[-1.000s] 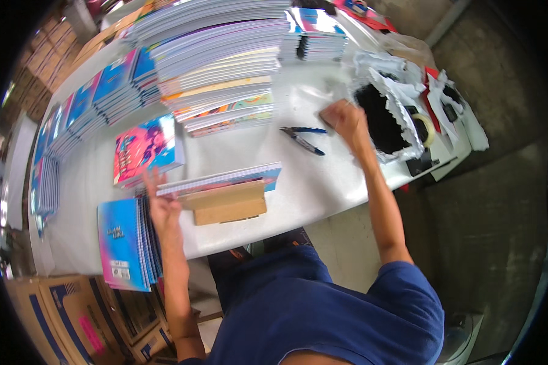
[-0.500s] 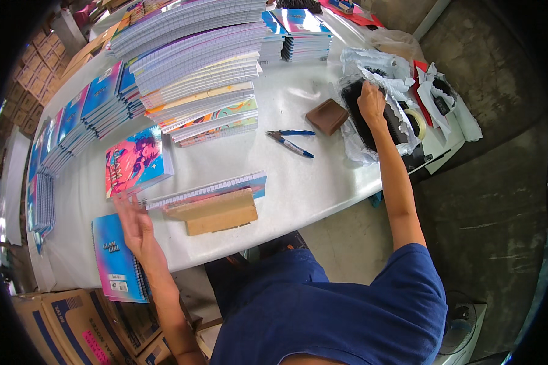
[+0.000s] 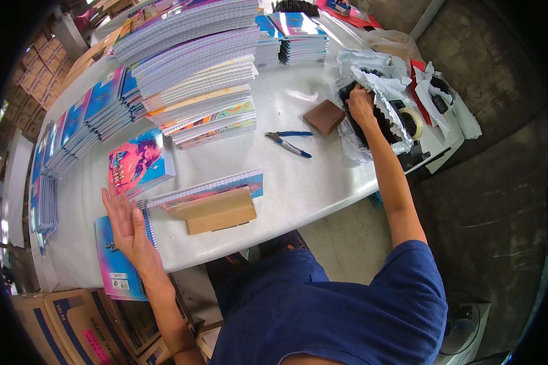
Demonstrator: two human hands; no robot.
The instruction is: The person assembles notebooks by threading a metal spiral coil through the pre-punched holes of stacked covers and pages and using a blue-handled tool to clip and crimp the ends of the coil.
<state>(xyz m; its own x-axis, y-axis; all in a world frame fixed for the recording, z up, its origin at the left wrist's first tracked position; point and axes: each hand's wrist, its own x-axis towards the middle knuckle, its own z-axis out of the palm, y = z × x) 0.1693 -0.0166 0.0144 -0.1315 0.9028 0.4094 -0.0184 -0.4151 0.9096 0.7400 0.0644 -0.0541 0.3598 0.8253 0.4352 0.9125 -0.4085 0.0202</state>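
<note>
My left hand (image 3: 126,228) is open, fingers spread, over the upper part of a blue-and-pink spiral notebook (image 3: 117,267) at the table's near left edge. Just beyond it lies a thick notebook block (image 3: 137,159) with a pink illustrated cover. My right hand (image 3: 362,104) reaches into a crumpled white wrapper (image 3: 362,151) of black, bristly-looking pieces (image 3: 380,128). Its fingers are curled in at the dark contents, and what they grip is hidden. Between the hands, a folded tan cardboard piece (image 3: 219,212) stands against a spiral-edged notebook (image 3: 249,182).
Blue-handled cutters (image 3: 289,143) and a brown block (image 3: 324,117) lie mid-table. Tall notebook stacks (image 3: 195,73) rise at the back, with blue notebook rows (image 3: 73,118) at left. A tape roll (image 3: 413,121) sits beside the wrapper. Cardboard boxes (image 3: 73,322) stand below at left.
My left hand has shifted slightly and turned, its fingers now spread over the spiral notebook. My right hand has moved a little left and deeper into the wrapper, whose edge now stands higher.
</note>
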